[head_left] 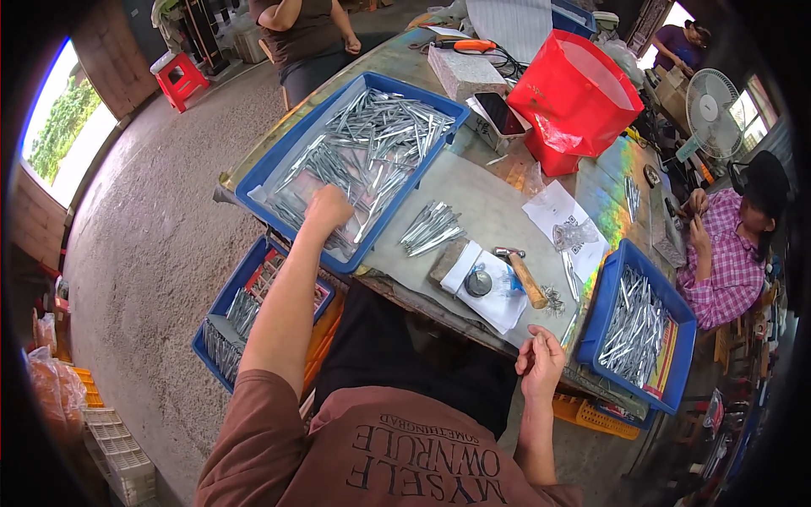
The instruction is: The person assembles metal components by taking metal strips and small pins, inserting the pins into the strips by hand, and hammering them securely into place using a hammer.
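Observation:
My left hand (329,208) reaches into a large blue tray (245,188) of slim silvery metal pieces (384,127). Its fingers curl down among the pieces, and their tips are hidden. My right hand (541,362) hovers by the table's front edge, fingers bent and thumb drawn in; whether anything small is between them is unclear. Between my hands, a loose bundle of similar metal pieces (431,228) lies on the grey sheet (477,190). A hammer with a wooden handle (527,279) rests beside a round dark metal disc (478,283) on a white-covered block (498,306).
Another blue bin (601,325) of metal pieces stands at the right, a third (205,348) below the table's left. Small pins (553,300) lie near the hammer. A red bag (574,93) and a phone (500,112) sit farther back. Other people sit across and at right.

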Demonstrator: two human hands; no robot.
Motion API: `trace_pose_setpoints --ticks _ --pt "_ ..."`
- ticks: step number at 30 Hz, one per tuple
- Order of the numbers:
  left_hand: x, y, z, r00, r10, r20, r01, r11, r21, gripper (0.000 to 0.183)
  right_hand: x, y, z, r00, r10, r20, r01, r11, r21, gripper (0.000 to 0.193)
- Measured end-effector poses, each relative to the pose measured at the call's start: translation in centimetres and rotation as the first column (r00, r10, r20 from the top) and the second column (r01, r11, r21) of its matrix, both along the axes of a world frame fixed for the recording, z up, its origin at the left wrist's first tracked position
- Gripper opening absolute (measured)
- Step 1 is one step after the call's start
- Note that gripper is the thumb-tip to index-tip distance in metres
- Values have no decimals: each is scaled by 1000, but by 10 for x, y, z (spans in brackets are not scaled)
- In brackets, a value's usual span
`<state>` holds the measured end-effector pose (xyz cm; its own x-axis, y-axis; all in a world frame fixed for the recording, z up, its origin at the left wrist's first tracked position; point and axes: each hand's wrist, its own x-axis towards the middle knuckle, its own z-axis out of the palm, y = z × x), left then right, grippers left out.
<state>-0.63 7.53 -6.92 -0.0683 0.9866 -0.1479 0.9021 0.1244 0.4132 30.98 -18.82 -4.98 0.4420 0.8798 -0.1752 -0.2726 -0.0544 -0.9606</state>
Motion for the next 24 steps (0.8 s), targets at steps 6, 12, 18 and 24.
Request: trace_pose_setpoints --ticks 6,12,18,24 --pt "-10 -8 -6 991 -99 93 72 963 259 14 0 -2 -2 1000 11 11 -11 1000 8 20" --pt "-1 -27 34 895 5 447 -40 997 67 12 -1 -4 -4 1000 1 31 -1 1000 -14 19" --pt "29 -68 67 254 -111 961 104 991 87 15 -8 -4 3 994 51 97 -49 999 -23 18" --pt "80 -119 61 91 8 996 321 946 -37 30 -35 2 12 942 264 210 -256 965 -64 17"
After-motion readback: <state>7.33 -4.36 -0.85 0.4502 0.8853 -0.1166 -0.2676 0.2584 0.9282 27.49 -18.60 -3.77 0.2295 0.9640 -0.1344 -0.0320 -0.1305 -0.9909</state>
